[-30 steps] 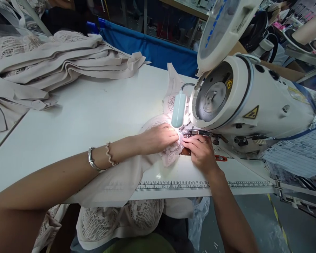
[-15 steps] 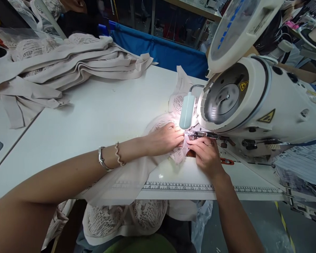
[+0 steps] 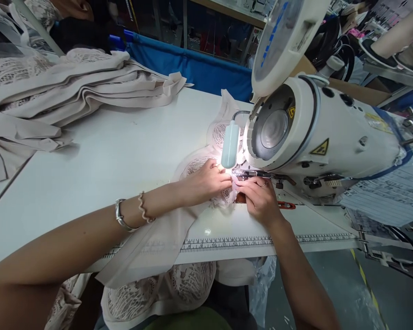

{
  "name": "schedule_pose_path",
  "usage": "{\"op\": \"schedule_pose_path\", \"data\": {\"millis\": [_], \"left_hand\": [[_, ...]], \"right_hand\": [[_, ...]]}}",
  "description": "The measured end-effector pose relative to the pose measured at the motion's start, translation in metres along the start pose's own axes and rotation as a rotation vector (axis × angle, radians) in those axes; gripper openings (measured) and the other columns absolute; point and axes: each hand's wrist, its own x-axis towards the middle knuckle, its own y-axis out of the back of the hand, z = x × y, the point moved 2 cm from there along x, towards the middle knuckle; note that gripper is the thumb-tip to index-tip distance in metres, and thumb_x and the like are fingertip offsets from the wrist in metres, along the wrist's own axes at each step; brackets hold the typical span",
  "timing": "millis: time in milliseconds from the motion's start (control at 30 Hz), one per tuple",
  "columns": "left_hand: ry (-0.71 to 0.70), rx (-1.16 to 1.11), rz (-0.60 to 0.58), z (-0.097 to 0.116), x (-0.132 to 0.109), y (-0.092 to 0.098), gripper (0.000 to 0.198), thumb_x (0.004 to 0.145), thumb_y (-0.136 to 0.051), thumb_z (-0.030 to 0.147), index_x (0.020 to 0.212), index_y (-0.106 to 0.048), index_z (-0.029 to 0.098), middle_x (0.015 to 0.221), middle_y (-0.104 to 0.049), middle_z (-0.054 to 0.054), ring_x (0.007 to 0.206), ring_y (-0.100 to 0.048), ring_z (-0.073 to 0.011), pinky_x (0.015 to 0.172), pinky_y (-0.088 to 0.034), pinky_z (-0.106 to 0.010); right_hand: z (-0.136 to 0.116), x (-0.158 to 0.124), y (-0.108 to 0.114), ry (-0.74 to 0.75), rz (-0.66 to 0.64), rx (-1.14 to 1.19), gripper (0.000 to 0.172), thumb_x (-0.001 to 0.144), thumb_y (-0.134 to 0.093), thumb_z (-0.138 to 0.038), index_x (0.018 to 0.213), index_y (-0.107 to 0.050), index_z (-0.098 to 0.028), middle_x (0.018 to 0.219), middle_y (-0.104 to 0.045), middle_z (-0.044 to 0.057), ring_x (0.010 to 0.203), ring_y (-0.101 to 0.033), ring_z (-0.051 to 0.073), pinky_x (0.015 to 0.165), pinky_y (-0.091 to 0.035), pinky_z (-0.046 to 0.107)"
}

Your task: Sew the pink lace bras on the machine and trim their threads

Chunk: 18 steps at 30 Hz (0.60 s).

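A pale pink lace bra (image 3: 195, 166) lies on the white table under the sewing machine (image 3: 340, 133), one wing draping over the front edge. My left hand (image 3: 206, 182) rests on it left of the needle area, fingers bent and closed on the lace. Just to the right, my right hand (image 3: 259, 198) pinches the bra's edge between thumb and fingers, close below the machine's metal guide (image 3: 258, 174). A small lit lamp (image 3: 230, 145) hangs above the fingertips. The needle itself is hidden.
A pile of pale bras (image 3: 99, 87) lies at the back left. Another lace bra (image 3: 158, 293) rests on my lap below the table edge. A printed ruler (image 3: 223, 244) runs along the front. The machine's round cover (image 3: 285, 43) stands raised; a blue cloth (image 3: 196, 64) hangs behind.
The whole view has shifted, so the machine and table sit further left. Inside the machine head the round disc now looks smeared, as if turning. Both hands stay on the bra.
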Motion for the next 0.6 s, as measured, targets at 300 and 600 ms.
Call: {"op": "schedule_pose_path", "data": {"millis": [300,600], "left_hand": [[0.071,0.201,-0.009,0.007,0.001,0.001,0.024,0.104,-0.041,0.021,0.101,-0.064,0.012,0.096,-0.068,-0.012,0.073,-0.052,-0.021,0.073,-0.038,-0.038],[0.023,0.233,0.008,0.011,-0.001,-0.002,0.04,0.096,-0.026,-0.002,0.08,-0.058,0.016,0.082,-0.066,-0.007,0.072,-0.051,-0.0193,0.08,-0.039,-0.039]], "right_hand": [[0.0,0.0,-0.002,-0.018,-0.017,-0.032,0.036,0.094,-0.045,-0.002,0.105,-0.074,-0.021,0.109,-0.079,0.004,0.095,-0.067,0.022,0.088,-0.05,0.039],[0.0,-0.001,-0.002,-0.032,-0.016,0.0,0.038,0.093,-0.044,-0.002,0.099,-0.075,-0.023,0.103,-0.079,0.003,0.093,-0.066,0.021,0.085,-0.05,0.038]]}}
